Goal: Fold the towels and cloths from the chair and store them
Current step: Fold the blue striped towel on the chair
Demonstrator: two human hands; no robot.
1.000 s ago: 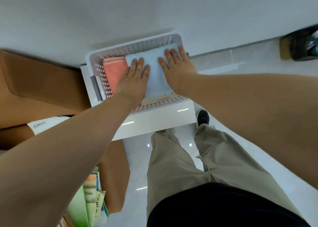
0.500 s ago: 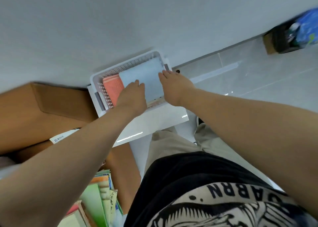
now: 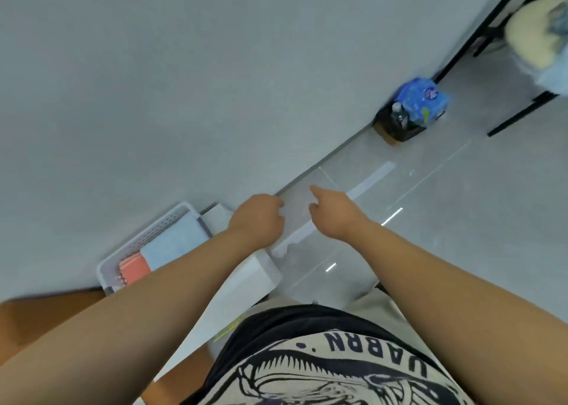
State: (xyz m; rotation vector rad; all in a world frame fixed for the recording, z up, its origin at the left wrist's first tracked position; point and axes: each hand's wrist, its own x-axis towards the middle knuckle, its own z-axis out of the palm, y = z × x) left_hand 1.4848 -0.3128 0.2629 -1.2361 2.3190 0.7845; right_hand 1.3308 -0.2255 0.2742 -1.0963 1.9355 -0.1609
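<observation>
A white perforated basket (image 3: 159,225) stands on a white shelf top (image 3: 246,278) against the wall. Inside it lie a folded light blue towel (image 3: 173,245) and a folded coral cloth (image 3: 135,269) side by side. My left hand (image 3: 256,218) hovers to the right of the basket, fingers loosely curled, holding nothing. My right hand (image 3: 333,212) is further right over the floor, fingers relaxed and empty. At the top right, a chair (image 3: 479,36) with black legs carries a cream towel (image 3: 531,33) and pale blue cloth (image 3: 553,79), blurred.
A dark box with a blue pack and a bottle (image 3: 410,112) sits on the floor by the wall. A brown cardboard box (image 3: 40,321) is at the lower left. Grey tiled floor (image 3: 461,214) stretches toward the chair.
Both hands have lifted off the light blue towel and left the basket, moving right. The view has swung right, bringing the chair into sight.
</observation>
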